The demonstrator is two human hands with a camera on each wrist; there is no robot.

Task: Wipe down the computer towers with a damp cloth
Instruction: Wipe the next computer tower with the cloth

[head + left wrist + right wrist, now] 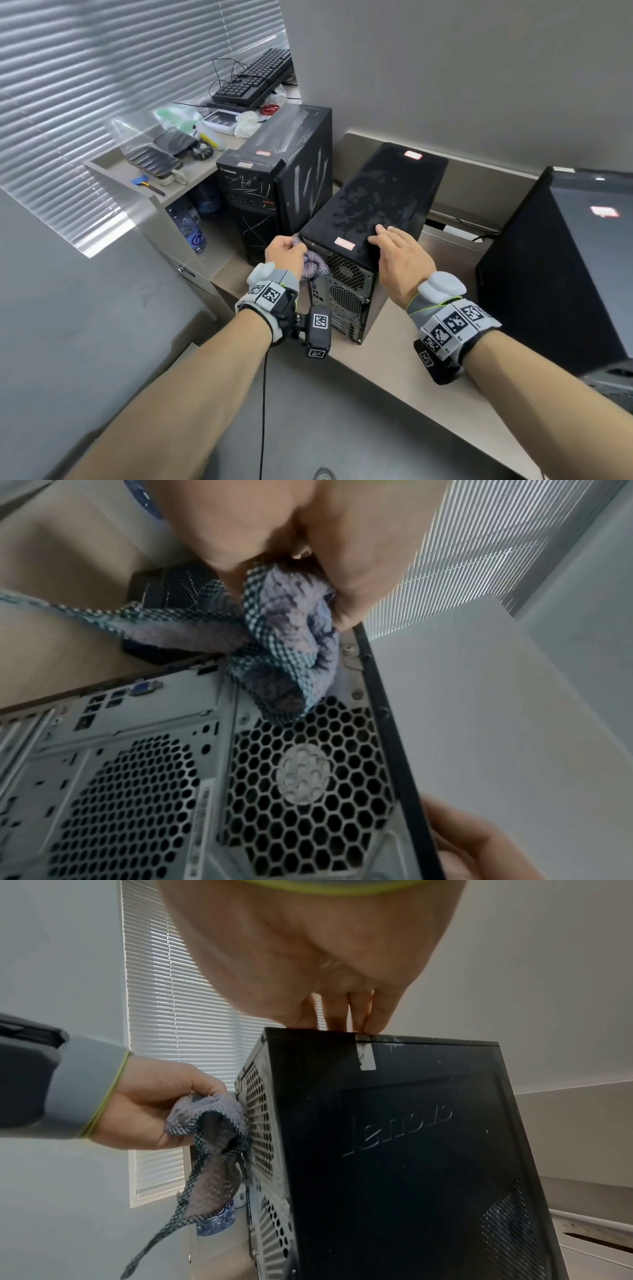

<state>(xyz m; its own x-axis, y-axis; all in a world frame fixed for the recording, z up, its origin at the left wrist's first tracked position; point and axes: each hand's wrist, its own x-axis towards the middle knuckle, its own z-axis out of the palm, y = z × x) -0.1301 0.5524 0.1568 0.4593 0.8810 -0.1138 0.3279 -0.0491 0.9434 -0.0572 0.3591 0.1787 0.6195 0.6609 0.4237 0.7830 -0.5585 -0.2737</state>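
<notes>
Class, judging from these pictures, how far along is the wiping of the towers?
Done: the middle tower top shows mottled wipe marks. In hand: the left hand holds the cloth at its rear corner; the right hand steadies it. Left: the scratched tower still looks streaky.

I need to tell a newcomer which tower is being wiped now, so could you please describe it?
On the beige desk stand three black towers. It is the middle tower, under the right hand, cloth at its corner. Unlike the scratched tower, its perforated metal back faces the person.
</notes>
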